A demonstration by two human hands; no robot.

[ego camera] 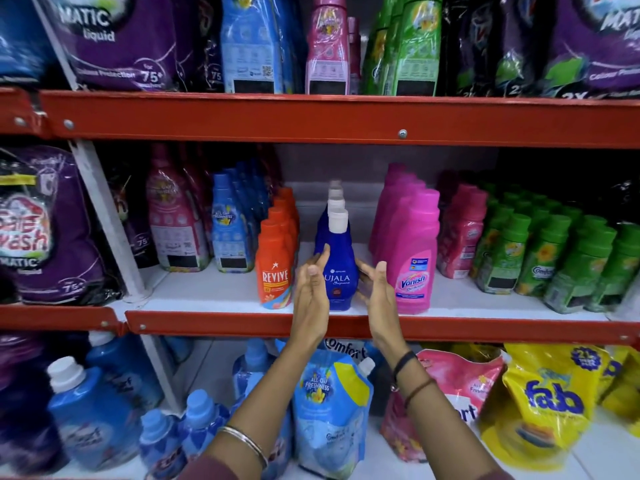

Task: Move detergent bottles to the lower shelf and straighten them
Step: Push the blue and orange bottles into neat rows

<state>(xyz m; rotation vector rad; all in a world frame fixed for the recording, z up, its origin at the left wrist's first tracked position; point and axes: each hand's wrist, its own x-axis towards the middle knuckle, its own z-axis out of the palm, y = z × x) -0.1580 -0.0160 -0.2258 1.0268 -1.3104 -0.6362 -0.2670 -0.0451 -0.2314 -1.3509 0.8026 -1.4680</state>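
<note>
A dark blue Ujala bottle (335,268) with a white cap stands upright at the front of the middle shelf (221,292), heading a row of the same bottles. My left hand (311,292) is at its left side, fingers spread and touching or nearly touching it. On the bottle's right, my right hand (377,292) is also open with its fingertips beside the bottle. Neither hand grips it. An orange Revive bottle (275,268) stands to its left and a pink Vanish bottle (414,261) to its right.
Green Comfort bottles (554,261) fill the shelf's right part, pink and blue bottles (228,226) the left. The red shelf edge (311,323) runs under my wrists. Below are blue pouches (329,410), yellow Fab bags (550,400) and blue bottles (90,410). The top shelf holds more bottles.
</note>
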